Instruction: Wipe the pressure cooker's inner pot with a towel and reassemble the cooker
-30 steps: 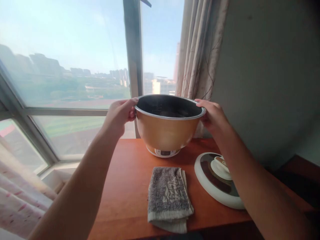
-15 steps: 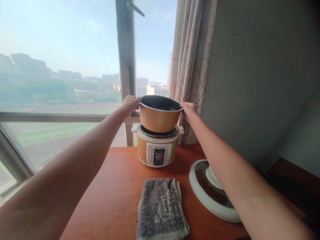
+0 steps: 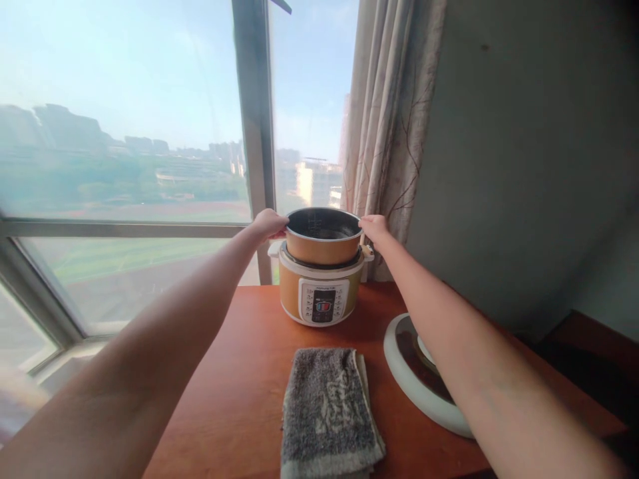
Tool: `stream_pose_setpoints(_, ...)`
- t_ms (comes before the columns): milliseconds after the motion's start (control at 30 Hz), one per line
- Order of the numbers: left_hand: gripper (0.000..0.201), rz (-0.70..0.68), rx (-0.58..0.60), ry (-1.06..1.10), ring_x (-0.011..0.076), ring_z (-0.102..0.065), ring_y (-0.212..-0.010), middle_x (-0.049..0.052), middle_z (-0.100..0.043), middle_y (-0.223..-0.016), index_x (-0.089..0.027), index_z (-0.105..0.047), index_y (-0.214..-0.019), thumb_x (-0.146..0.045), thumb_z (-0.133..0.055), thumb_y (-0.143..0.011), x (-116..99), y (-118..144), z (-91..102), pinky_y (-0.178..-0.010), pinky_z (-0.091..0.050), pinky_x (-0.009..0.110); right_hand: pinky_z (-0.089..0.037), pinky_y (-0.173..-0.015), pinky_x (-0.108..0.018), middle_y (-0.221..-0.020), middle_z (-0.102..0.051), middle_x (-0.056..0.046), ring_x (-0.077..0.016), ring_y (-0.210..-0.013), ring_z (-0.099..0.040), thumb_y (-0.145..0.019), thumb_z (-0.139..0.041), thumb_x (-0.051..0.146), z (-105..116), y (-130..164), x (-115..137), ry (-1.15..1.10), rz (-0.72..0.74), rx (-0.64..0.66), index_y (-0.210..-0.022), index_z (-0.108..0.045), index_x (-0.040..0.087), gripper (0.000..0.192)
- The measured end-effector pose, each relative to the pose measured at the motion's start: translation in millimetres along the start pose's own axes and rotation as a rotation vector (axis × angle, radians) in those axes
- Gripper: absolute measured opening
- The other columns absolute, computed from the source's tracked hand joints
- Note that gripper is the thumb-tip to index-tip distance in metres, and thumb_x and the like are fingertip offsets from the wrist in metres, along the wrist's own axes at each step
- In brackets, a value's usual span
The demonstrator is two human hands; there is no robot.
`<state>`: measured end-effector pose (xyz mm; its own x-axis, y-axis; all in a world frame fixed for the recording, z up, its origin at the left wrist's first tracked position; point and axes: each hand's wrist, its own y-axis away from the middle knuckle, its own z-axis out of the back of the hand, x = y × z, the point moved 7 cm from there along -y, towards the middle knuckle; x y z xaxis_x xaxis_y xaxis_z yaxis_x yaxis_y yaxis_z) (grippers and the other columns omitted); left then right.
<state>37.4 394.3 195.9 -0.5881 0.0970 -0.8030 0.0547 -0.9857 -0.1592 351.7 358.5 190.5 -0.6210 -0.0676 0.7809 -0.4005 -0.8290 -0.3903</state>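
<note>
Both of my hands pinch the rim of a gold inner pot with a dark inside, one on each side. My left hand grips the left rim, and my right hand has the right rim between thumb and fingers. The pot's lower part is sunk in the opening of a white and gold electric cooker, its upper wall still showing above the cooker's edge. Marked lines show on the pot's inner wall. The cooker stands upright, its control panel facing me.
A folded grey towel lies on the reddish wooden table in front of the cooker. To the right is a round lid with a white rim, partly behind my right forearm. A window and a curtain stand behind.
The pot has come down from above the cooker into its opening, with both hands still on its rim. The camera view has shifted slightly.
</note>
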Motion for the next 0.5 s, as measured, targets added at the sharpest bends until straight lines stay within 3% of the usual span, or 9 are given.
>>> stream_pose_setpoints(100, 0.021, 0.024, 0.013, -0.089, 0.0157, -0.064, -0.051, 0.005, -0.059, -0.047, -0.013, -0.060, -0.056, -0.019, -0.067, -0.074, 8.5, -2.7, -5.7, -0.055, -0.051, 0.024, -0.052, -0.064, -0.024, -0.074, -0.074, -0.006, -0.0212, -0.076, -0.070, -0.073, -0.067, 0.020, -6.3, 4.4, -7.7, 0.111, 0.009, 0.041, -0.094, -0.077, 0.014, 0.024)
stream_pose_setpoints(233, 0.021, -0.044, 0.014, -0.409, 0.0231, -0.070, -0.062, 0.008, -0.064, -0.052, -0.016, -0.063, -0.054, -0.027, -0.067, -0.071, 13.0, -5.5, -11.4, -0.067, -0.055, 0.030, -0.053, -0.072, -0.025, -0.083, -0.076, -0.009, -0.0222, -0.085, -0.072, -0.074, -0.066, 0.020, -16.2, 12.5, -19.0, 0.269, 0.023, 0.103, -0.095, -0.078, 0.015, 0.024)
stream_pose_setpoints(367, 0.015, -0.072, 0.043, -0.631, 0.0283, -0.072, -0.083, 0.013, -0.072, -0.064, -0.017, -0.069, -0.062, -0.030, -0.065, -0.069, 17.2, -2.9, -19.8, -0.077, -0.054, 0.032, -0.052, -0.083, -0.027, -0.096, -0.076, -0.011, -0.0254, -0.100, -0.070, -0.073, -0.068, 0.021, -27.1, 19.6, -30.0, 0.418, 0.033, 0.174, -0.095, -0.079, 0.018, 0.025)
stream_pose_setpoints(500, 0.022, -0.056, 0.029, -0.693, 0.0329, -0.070, -0.098, 0.018, -0.076, -0.089, -0.016, -0.074, -0.077, -0.035, -0.063, -0.071, 21.0, 3.5, -25.2, -0.081, -0.054, 0.034, -0.052, -0.087, -0.032, -0.107, -0.074, -0.015, -0.0288, -0.106, -0.068, -0.074, -0.066, 0.023, -34.9, 20.7, -35.6, 0.519, 0.038, 0.230, -0.099, -0.079, 0.017, 0.029)
